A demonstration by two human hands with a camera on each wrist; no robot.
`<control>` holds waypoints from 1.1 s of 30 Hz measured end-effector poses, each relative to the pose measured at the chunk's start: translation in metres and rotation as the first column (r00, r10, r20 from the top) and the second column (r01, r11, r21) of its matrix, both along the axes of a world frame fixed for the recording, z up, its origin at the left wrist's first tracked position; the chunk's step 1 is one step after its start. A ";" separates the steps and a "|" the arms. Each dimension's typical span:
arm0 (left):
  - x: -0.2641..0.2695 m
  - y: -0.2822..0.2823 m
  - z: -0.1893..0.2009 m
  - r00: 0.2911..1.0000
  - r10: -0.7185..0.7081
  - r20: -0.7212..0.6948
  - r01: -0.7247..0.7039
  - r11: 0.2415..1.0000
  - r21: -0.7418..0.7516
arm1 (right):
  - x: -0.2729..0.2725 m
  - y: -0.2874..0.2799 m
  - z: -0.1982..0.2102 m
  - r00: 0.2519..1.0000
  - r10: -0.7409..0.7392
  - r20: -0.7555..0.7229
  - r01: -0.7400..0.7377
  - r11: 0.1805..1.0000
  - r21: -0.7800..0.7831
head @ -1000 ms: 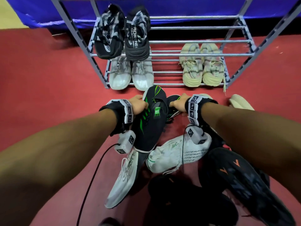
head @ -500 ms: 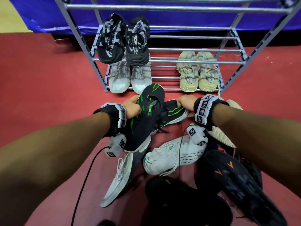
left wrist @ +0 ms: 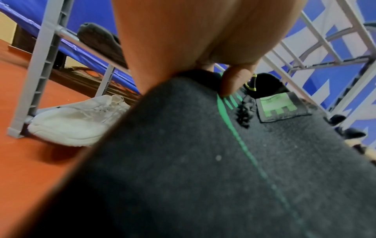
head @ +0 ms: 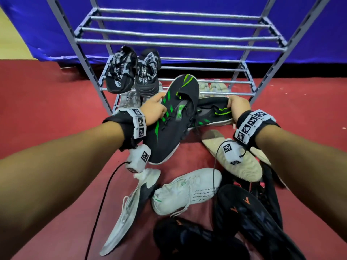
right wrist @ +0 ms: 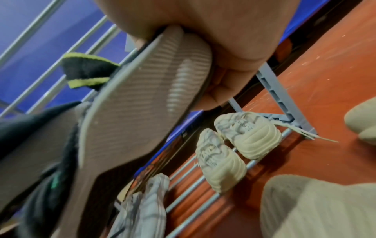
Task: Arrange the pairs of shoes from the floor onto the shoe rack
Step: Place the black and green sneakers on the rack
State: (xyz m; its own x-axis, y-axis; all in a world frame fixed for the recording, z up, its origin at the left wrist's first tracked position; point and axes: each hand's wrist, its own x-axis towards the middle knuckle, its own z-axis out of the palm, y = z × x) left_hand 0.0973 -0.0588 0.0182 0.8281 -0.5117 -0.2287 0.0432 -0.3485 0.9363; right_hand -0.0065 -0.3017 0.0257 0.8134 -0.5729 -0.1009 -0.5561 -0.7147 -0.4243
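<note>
My left hand (head: 154,107) grips a black shoe with green stripes (head: 169,124), lifted off the floor with its heel toward the rack; my left thumb (left wrist: 234,80) presses on the shoe's upper (left wrist: 203,161). My right hand (head: 238,107) grips the heel of the matching black and green shoe (head: 212,113), which lies on its side in the air; its grey sole (right wrist: 130,112) fills the right wrist view. Both are held in front of the grey metal shoe rack (head: 180,44).
On the rack sit a black and grey pair (head: 131,74), a white pair (left wrist: 77,119) and a beige pair (right wrist: 234,145). On the red floor lie a white sneaker (head: 187,190), a white and black shoe (head: 127,207), a beige shoe (head: 234,156) and black shoes with orange marks (head: 249,212).
Both hands have lifted the black and green shoes up off the pile and toward the rack. The view has tilted up, showing the rack's upper shelf.
</note>
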 end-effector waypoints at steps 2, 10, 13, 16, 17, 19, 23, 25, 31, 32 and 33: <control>0.010 -0.005 0.009 0.998 0.058 0.013 -0.057 0.997 -0.052 | -0.002 -0.010 0.008 0.996 -0.085 0.037 0.085 0.996 -0.007; 0.033 -0.022 0.009 0.980 0.197 0.032 -0.191 0.971 -0.141 | -0.012 -0.047 0.010 0.831 -0.536 0.151 0.468 0.819 0.332; 0.028 -0.037 0.010 0.968 0.248 0.042 -0.244 0.966 -0.082 | -0.016 -0.037 0.013 0.796 -0.590 0.136 0.445 0.722 0.530; 0.025 -0.054 0.004 0.911 0.409 0.057 -0.402 0.910 -0.101 | -0.013 -0.022 0.008 0.809 -0.578 0.108 0.322 0.590 0.741; 0.026 -0.059 0.002 0.898 0.437 0.045 -0.431 0.896 -0.103 | -0.009 -0.022 0.004 0.810 -0.576 0.106 0.314 0.579 0.752; 0.026 -0.070 -0.002 0.905 0.425 0.009 -0.423 0.901 -0.093 | 0.002 -0.027 -0.009 0.791 -0.600 0.118 0.261 0.506 0.822; 0.026 -0.084 -0.006 0.905 0.424 -0.035 -0.424 0.891 -0.160 | 0.005 -0.012 -0.006 0.619 -0.782 0.076 0.142 0.206 0.968; 0.026 -0.092 -0.011 0.907 0.421 0.003 -0.417 0.898 -0.140 | 0.002 -0.007 -0.004 0.579 -0.814 0.050 0.138 0.158 0.978; 0.028 -0.103 -0.012 0.913 0.405 0.048 -0.401 0.912 -0.083 | -0.011 0.000 -0.008 0.634 -0.771 0.057 0.027 0.096 0.995; 0.031 -0.104 -0.013 0.915 0.401 0.041 -0.398 0.915 -0.064 | -0.011 0.000 -0.011 0.651 -0.757 0.049 0.025 0.086 0.996; 0.034 -0.104 -0.016 0.915 0.401 0.039 -0.398 0.915 -0.063 | -0.011 0.000 -0.015 0.666 -0.745 0.038 0.032 0.079 0.996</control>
